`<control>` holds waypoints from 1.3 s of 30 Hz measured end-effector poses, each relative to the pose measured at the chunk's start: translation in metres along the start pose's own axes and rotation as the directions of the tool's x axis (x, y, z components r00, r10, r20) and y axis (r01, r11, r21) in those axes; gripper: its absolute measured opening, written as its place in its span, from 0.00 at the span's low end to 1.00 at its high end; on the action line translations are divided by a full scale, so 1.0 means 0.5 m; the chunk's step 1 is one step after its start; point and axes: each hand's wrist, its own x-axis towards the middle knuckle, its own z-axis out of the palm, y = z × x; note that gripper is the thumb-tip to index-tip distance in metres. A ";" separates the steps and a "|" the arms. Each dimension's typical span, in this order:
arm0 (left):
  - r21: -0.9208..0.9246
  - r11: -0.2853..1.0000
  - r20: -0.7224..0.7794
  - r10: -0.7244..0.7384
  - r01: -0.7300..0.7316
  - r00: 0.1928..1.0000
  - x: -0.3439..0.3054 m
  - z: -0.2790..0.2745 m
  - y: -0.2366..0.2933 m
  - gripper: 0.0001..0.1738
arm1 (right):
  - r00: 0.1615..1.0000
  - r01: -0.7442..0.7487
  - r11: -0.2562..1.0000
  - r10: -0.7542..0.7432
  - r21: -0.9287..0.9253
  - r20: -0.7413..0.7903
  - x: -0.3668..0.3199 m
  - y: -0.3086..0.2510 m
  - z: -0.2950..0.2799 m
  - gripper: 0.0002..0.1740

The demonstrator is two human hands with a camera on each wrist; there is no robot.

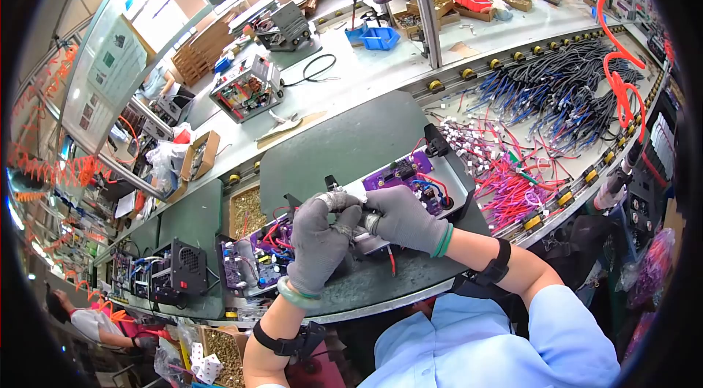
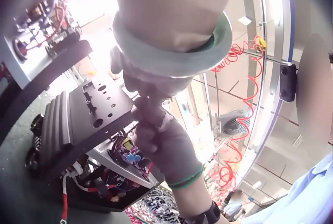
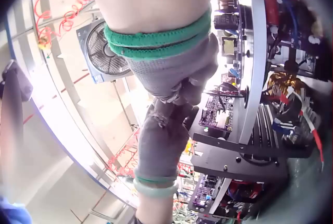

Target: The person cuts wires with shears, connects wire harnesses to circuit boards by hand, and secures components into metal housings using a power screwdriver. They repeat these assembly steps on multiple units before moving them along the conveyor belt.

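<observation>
The grey gloves [image 1: 414, 221] are rough, knitted cloth. The bracelet [image 2: 156, 59] is smooth and shiny. The black panel [image 2: 83, 121] looks like dull metal. The blue tray [image 1: 379, 39] is plastic.

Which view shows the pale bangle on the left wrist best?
Left wrist view: the pale bangle is largest there, its near curve unobstructed. The head view shows it much smaller, from above; right wrist view, small too, low in frame.
</observation>
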 end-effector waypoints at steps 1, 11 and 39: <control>-0.098 0.992 0.005 -0.073 0.073 0.997 -0.002 0.004 -0.007 0.09 | 1.000 0.007 0.988 -0.004 0.152 -0.020 -0.003 0.006 0.003 0.10; 0.072 0.997 -0.225 -0.011 0.028 0.974 0.022 -0.022 -0.058 0.20 | 0.985 0.126 0.903 -0.162 -0.410 -0.053 0.082 0.045 0.013 0.07; 0.055 0.920 0.116 -0.393 0.389 0.912 0.033 -0.020 -0.099 0.22 | 0.988 0.141 0.827 -0.082 -0.544 0.130 0.096 0.019 0.004 0.10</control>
